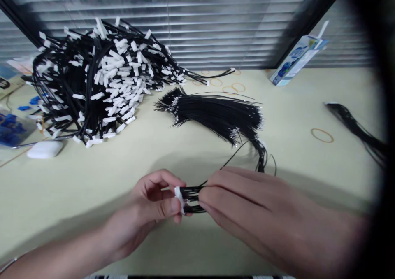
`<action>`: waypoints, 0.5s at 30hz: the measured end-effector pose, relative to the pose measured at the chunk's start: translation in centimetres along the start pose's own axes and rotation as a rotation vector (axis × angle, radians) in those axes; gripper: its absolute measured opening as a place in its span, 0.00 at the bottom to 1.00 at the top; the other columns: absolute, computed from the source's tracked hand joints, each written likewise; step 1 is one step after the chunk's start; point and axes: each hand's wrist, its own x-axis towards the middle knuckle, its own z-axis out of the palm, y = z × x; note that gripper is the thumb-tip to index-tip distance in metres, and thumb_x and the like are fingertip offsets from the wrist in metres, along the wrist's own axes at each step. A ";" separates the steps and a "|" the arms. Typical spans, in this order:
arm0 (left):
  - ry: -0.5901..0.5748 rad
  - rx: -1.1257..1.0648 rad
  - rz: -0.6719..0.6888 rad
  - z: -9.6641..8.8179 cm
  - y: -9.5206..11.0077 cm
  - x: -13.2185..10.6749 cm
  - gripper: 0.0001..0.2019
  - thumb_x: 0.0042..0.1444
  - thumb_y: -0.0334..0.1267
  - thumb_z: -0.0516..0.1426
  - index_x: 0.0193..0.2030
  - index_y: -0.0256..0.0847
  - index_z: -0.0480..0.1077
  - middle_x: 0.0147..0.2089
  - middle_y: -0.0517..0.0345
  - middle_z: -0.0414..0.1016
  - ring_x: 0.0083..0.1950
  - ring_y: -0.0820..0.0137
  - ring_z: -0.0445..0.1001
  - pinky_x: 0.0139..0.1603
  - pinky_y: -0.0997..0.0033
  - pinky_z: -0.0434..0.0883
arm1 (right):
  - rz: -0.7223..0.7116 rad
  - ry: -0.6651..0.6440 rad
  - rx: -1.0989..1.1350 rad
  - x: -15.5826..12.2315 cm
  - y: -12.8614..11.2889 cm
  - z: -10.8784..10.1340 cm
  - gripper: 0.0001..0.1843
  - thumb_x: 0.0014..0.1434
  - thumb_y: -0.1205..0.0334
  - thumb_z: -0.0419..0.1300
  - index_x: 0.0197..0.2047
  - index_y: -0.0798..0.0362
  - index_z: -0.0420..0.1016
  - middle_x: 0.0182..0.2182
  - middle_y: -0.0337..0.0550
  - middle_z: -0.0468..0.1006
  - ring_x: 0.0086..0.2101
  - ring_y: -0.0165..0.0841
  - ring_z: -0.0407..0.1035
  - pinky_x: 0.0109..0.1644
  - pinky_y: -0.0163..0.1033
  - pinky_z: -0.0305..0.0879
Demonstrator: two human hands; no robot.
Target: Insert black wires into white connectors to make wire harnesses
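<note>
My left hand point(152, 207) pinches a small white connector point(179, 198) between thumb and fingers. Several thin black wires point(193, 196) run from that connector to the right. My right hand point(247, 209) has its fingertips closed on those wires just right of the connector. The wires loop back behind my right hand toward a loose bundle of black wires point(216, 114) lying on the pale tabletop point(92, 180).
A large heap of black cables with white connectors point(98, 77) fills the back left. A white earbud case point(45, 149) and blue parts point(10, 129) lie at left. Rubber bands point(322, 135), a small carton point(298, 61) and another black wire bunch point(358, 129) sit to the right.
</note>
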 end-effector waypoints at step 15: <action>0.008 -0.017 0.018 0.0 -0.2 0.3 0.08 0.47 0.28 0.65 0.34 0.42 0.76 0.29 0.63 0.75 0.27 0.81 0.72 0.29 0.85 0.66 | -0.001 0.111 0.022 0.3 -0.1 0.3 0.10 0.57 0.74 0.49 0.33 0.59 0.71 0.29 0.41 0.65 0.32 0.25 0.55 0.36 0.34 0.53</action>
